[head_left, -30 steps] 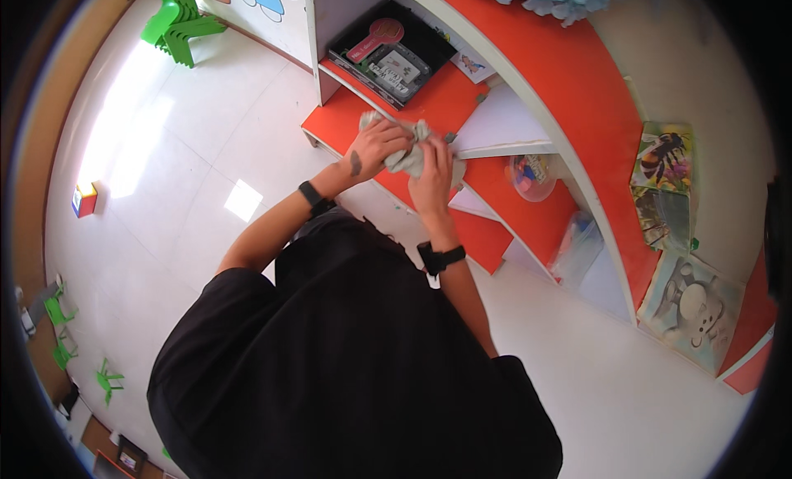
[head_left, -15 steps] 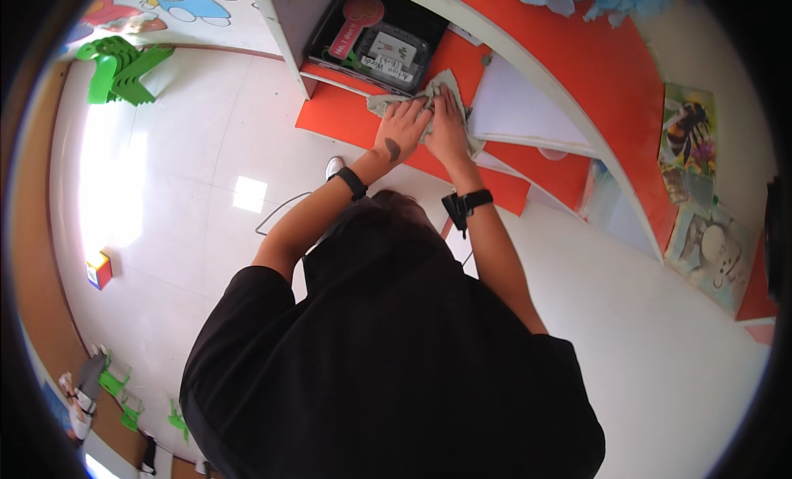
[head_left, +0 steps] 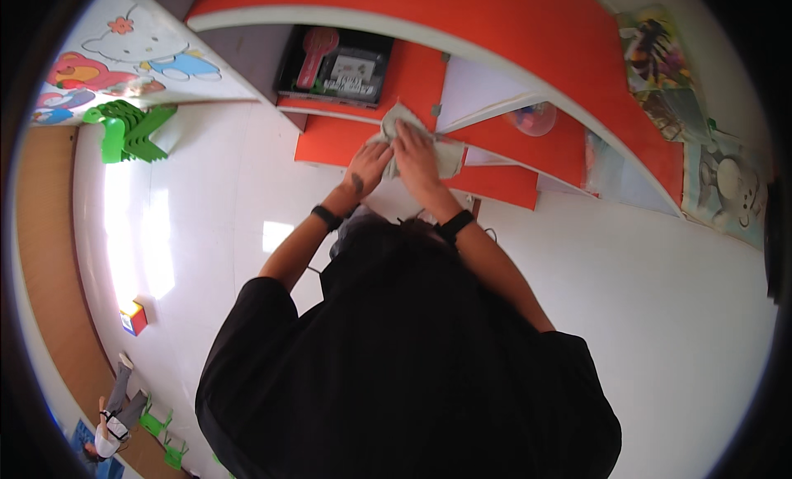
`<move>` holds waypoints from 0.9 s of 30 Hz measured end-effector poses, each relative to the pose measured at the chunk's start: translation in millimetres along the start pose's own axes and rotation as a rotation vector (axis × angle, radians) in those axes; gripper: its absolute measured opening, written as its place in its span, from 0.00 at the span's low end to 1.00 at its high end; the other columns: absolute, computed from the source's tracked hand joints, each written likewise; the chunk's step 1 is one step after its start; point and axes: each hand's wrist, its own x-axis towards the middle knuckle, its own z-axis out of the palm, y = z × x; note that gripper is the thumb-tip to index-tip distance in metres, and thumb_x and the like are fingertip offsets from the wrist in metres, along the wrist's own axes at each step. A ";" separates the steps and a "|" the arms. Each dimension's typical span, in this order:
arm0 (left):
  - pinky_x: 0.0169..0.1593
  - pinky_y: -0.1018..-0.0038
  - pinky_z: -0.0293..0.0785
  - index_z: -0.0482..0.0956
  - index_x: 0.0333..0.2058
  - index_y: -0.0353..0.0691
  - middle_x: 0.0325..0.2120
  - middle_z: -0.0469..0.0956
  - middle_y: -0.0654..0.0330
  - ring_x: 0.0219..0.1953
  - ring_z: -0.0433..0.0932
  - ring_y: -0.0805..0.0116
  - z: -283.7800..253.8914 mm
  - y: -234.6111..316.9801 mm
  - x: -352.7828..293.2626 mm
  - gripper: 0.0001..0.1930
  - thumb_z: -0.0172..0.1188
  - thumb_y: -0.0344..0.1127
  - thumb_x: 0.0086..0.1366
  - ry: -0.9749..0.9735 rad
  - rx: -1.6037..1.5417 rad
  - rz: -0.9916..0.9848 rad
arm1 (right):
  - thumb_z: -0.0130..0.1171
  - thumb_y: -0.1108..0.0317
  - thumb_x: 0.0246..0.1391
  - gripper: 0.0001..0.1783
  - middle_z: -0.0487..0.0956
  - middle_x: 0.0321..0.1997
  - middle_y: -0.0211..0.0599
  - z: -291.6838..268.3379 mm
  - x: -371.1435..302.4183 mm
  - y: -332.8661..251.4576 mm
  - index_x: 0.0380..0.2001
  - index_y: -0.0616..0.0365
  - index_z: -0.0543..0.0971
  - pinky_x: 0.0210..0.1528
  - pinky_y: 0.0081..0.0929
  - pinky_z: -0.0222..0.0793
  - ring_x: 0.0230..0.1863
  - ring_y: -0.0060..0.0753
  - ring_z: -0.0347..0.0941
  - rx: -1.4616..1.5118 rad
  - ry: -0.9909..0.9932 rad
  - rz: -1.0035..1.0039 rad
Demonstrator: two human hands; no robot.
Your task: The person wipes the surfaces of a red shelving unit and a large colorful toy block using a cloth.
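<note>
A pale grey-green cloth [head_left: 448, 158] hangs bunched at the front edge of an orange-red shelf [head_left: 417, 79]. Both my hands are closed on it, side by side. My left hand [head_left: 369, 165] grips its left side, and my right hand [head_left: 417, 159] has its fingers bent into the middle folds. Part of the cloth spreads out past the right hand, and a corner points up onto the shelf. Close behind the hands, a black tray [head_left: 286, 87] on the shelf holds a pink round-headed paddle [head_left: 316, 54] and a clear box with cards [head_left: 353, 75].
The shelf unit's curved white edge [head_left: 396, 23] arches overhead. A clear round container [head_left: 536, 118] sits in a right compartment. Stacked green chairs [head_left: 130, 131] stand by the cartoon-painted panel [head_left: 165, 54]. A coloured cube [head_left: 133, 318] lies on the floor. Another person [head_left: 114, 421] is at lower left.
My hands and the cloth have come from the shelf surface toward its front edge. The whole view has shifted, and the round container now shows more fully.
</note>
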 end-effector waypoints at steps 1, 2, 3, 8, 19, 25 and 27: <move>0.58 0.58 0.66 0.70 0.51 0.35 0.48 0.74 0.50 0.53 0.71 0.50 -5.3 6.5 -4.8 0.22 0.50 0.23 0.54 -0.046 -0.011 -0.025 | 0.52 0.69 0.52 0.16 0.67 0.65 0.48 -0.4 -2.7 -3.4 0.44 0.64 0.76 0.62 0.46 0.61 0.66 0.49 0.63 -0.016 0.005 0.005; 0.56 0.58 0.68 0.69 0.50 0.33 0.47 0.74 0.47 0.52 0.71 0.47 -7.3 9.4 -11.4 0.24 0.51 0.21 0.50 -0.049 -0.031 -0.062 | 0.53 0.72 0.52 0.14 0.63 0.67 0.53 -0.9 -3.4 -4.1 0.42 0.65 0.74 0.64 0.50 0.59 0.68 0.54 0.59 0.070 -0.010 -0.004; 0.54 0.56 0.70 0.69 0.50 0.32 0.46 0.74 0.44 0.51 0.71 0.42 -17.0 18.7 -8.4 0.27 0.51 0.19 0.47 -0.149 -0.145 -0.180 | 0.53 0.71 0.52 0.14 0.63 0.66 0.55 -2.4 -3.1 -3.4 0.41 0.65 0.75 0.65 0.50 0.59 0.68 0.55 0.59 0.103 -0.038 0.027; 0.47 0.58 0.71 0.75 0.41 0.36 0.38 0.77 0.47 0.45 0.74 0.43 -60.8 52.6 0.0 0.18 0.58 0.21 0.48 0.139 -0.209 -0.201 | 0.54 0.82 0.43 0.20 0.80 0.38 0.52 -56.9 4.9 -2.2 0.44 0.60 0.73 0.40 0.46 0.73 0.42 0.55 0.77 0.573 -0.166 0.019; 0.47 0.62 0.69 0.79 0.32 0.39 0.37 0.82 0.54 0.42 0.77 0.55 -177.4 218.7 174.2 0.15 0.70 0.35 0.44 0.871 0.203 0.394 | 0.58 0.82 0.36 0.31 0.68 0.65 0.45 -313.5 -37.0 61.4 0.50 0.54 0.78 0.60 0.49 0.62 0.67 0.54 0.62 0.194 0.632 -0.072; 0.50 0.60 0.69 0.79 0.40 0.40 0.42 0.79 0.56 0.47 0.76 0.54 -123.8 297.6 271.1 0.20 0.65 0.26 0.43 0.379 0.097 0.288 | 0.51 0.87 0.38 0.36 0.68 0.65 0.43 -337.0 -61.3 168.2 0.55 0.52 0.75 0.65 0.48 0.53 0.68 0.50 0.60 0.043 0.572 0.161; 0.50 0.61 0.66 0.77 0.41 0.41 0.40 0.77 0.57 0.46 0.75 0.54 -102.7 305.8 268.4 0.20 0.64 0.29 0.45 0.484 0.139 0.229 | 0.51 0.87 0.38 0.38 0.69 0.64 0.43 -322.6 -67.9 178.1 0.57 0.52 0.73 0.66 0.47 0.51 0.67 0.48 0.61 0.111 0.377 0.172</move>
